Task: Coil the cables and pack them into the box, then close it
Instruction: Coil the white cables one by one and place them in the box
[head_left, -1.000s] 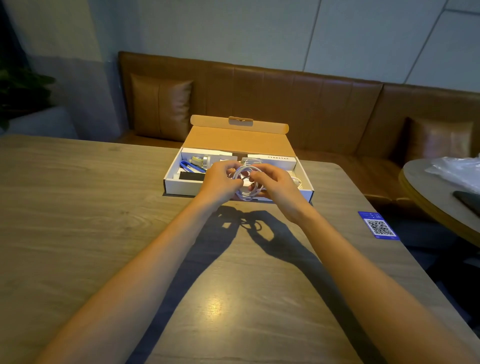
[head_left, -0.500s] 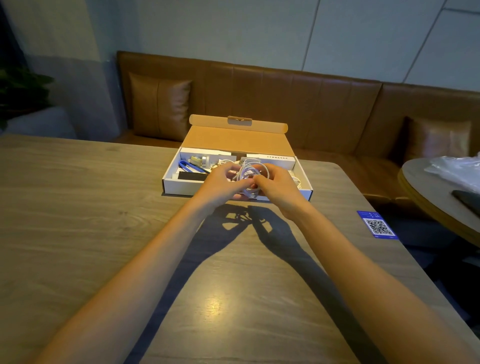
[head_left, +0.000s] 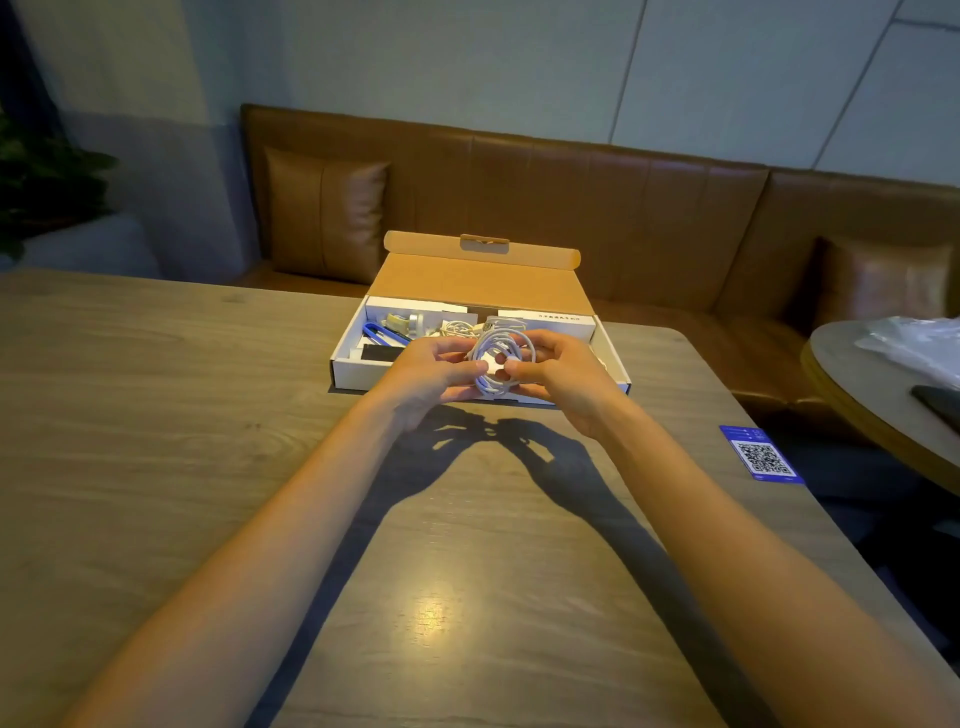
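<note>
Round white cable coil (head_left: 511, 340), rectangular cardboard box (head_left: 358, 373)

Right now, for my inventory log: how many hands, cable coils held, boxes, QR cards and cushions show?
Hands: 2, left hand, right hand
Held cable coil: 1
Box: 1
QR card: 1
Cushions: 2
Total: 7

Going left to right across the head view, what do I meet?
Plant, left cushion, left hand, cable, right hand, QR card, round table.
</note>
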